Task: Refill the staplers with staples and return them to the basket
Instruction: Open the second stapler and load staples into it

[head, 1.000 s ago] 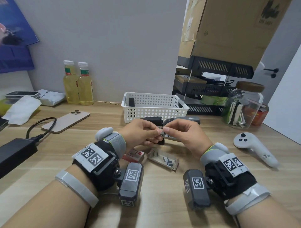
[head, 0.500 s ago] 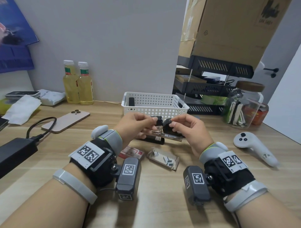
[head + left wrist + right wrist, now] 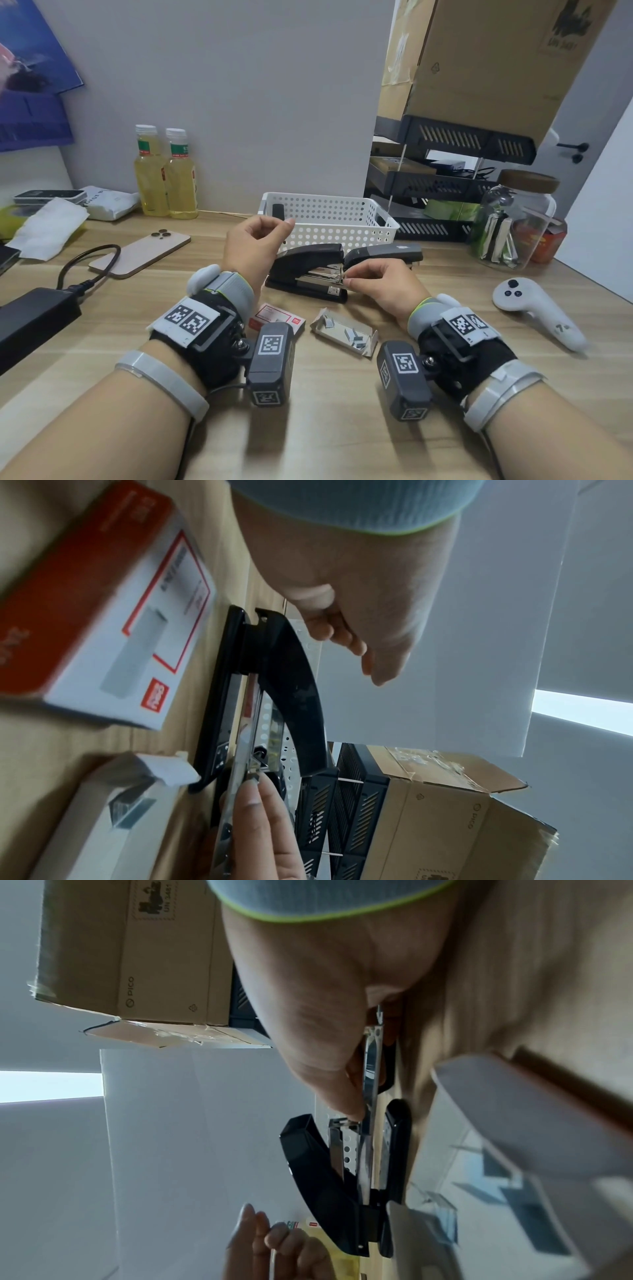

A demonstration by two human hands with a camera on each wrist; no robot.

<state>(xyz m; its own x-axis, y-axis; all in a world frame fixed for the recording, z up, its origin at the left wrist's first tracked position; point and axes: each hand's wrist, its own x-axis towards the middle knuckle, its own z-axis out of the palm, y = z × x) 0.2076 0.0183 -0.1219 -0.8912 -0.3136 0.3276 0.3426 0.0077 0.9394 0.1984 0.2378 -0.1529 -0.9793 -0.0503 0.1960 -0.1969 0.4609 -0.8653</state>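
Wooden desk [image 3: 325, 428], grey wall; left hand [image 3: 255, 245] loosely curled, empty; right hand [image 3: 380, 284] fingers pinching stapler [image 3: 308, 270] magazine.

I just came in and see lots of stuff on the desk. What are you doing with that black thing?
A person is refilling a black stapler on the wooden desk. Their right hand pinches its metal staple tray at the front, while the left hand hovers above, holding nothing. An opened staple box lies nearby. The white basket waits behind.

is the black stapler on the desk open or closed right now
Open. The black stapler rests on the desk with its top cover raised off the metal staple rail, whose front end the right hand pinches.
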